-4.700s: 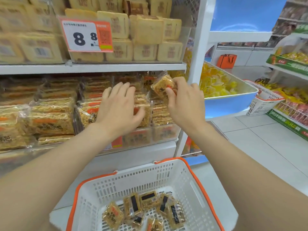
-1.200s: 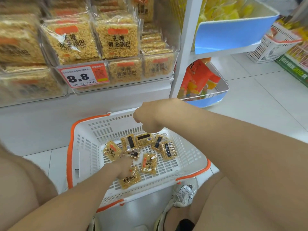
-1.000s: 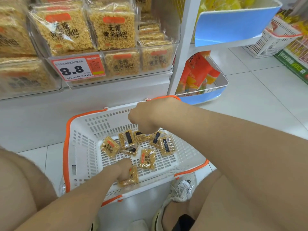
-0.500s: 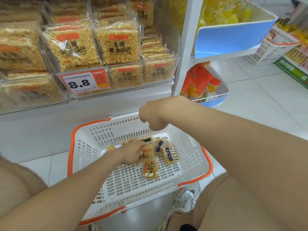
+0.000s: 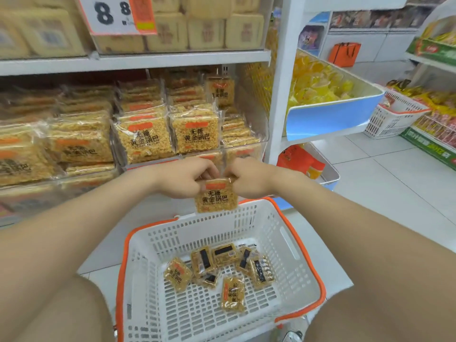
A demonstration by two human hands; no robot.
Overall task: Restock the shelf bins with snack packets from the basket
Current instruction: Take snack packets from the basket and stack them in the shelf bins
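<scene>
Snack packet [image 5: 217, 197] hanging upright, top edge pinched

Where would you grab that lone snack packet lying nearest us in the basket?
Probably from straight above, pinching across its two long edges. The lone packet lies flat on the basket floor, its sides free of the other packets, and the walls block a sideways reach.

One snack packet [image 5: 216, 196], square, clear-wrapped and filled with golden rice crisp under an orange label, hangs upright just above the far rim of the basket [image 5: 202, 230]. The left hand [image 5: 187, 177] and right hand [image 5: 249, 177] pinch its top corners. Several loose packets [image 5: 233, 293] lie scattered on the white, orange-rimmed basket's floor. The clear shelf bin [image 5: 246, 143] behind is packed with matching packets.
</scene>
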